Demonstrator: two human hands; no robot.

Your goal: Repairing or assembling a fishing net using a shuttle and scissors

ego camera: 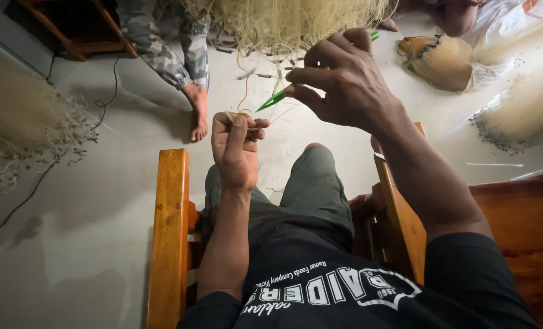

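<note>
**Slack twine, sharp needle**

Twine (242,114) sat pinched in the left hand (236,149), fingers closed tight on it above the knees. The right hand (344,79) was clamped on a green netting needle (278,97), its tip close to that fist. A slip risked pricking the thumb, or the thin strand could have snagged in the hanging net (283,21).

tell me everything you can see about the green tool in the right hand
The green tool is a slim, smooth, plastic-looking shaft tapering to a sharp point at its lower left end. The right hand pinches it in its fingers; its far end shows past the hand. It slants down-left, held in the air above the pale floor, its tip aimed toward the left hand, which pinches pale fibre strands.
</note>
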